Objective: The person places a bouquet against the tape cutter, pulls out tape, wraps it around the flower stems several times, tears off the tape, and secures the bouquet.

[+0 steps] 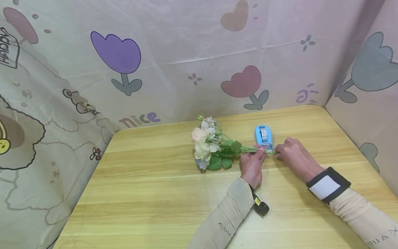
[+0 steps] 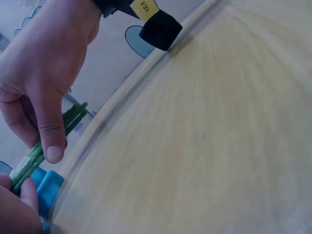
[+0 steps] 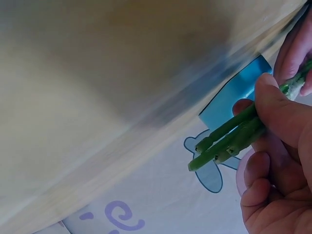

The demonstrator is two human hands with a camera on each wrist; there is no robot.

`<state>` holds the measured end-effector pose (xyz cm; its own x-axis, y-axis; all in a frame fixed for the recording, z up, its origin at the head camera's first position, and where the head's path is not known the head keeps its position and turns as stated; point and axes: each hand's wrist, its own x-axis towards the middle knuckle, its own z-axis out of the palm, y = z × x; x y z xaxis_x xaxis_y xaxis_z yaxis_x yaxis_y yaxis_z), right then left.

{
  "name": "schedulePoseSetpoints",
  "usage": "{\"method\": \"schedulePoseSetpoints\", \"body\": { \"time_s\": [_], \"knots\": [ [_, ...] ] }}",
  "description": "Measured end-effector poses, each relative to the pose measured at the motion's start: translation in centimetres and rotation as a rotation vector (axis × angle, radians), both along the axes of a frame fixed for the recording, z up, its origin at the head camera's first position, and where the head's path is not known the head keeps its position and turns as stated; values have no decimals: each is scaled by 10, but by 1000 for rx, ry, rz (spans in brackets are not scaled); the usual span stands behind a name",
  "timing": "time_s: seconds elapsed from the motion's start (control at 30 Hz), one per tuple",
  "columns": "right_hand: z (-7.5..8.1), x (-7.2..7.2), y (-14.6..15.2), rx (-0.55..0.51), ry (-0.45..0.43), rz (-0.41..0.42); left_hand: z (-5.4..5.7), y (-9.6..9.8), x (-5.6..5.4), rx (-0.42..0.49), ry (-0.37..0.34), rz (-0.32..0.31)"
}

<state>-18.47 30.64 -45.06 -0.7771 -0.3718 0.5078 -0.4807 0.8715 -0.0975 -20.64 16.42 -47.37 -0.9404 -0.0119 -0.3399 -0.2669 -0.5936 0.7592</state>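
Nearest, just in front of the blue tape dispenser (image 1: 258, 135), the left hand (image 1: 251, 168) pinches the bouquet (image 1: 227, 152) by its stems between thumb and fingers. To the dispenser's right, the right hand (image 1: 293, 156) clamps the stems close to their cut ends (a shiny band (image 1: 269, 151) shows between the hands). The blooms (image 1: 202, 148) lie left of the dispenser. The bunch is likely light, its stems fairly stiff and perhaps slippery, its petals soft; best held by the stems.
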Motion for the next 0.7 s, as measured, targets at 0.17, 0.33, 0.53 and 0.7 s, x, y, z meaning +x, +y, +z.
{"method": "schedulePoseSetpoints", "body": {
  "time_s": [0.17,0.33,0.53,0.7],
  "knots": [
    [0,0,-1,-1,-12,-6,-1,-1,0,16,4,-8],
    [1,-1,-2,-4,-22,-20,-1,-1,1,20,2,-10],
    [0,-1,-2,-17,-19,-29,0,-1,2,38,-8,-7],
    [-1,-2,-2,-15,6,-23,0,-1,3,47,-7,-22]
  ]
}}
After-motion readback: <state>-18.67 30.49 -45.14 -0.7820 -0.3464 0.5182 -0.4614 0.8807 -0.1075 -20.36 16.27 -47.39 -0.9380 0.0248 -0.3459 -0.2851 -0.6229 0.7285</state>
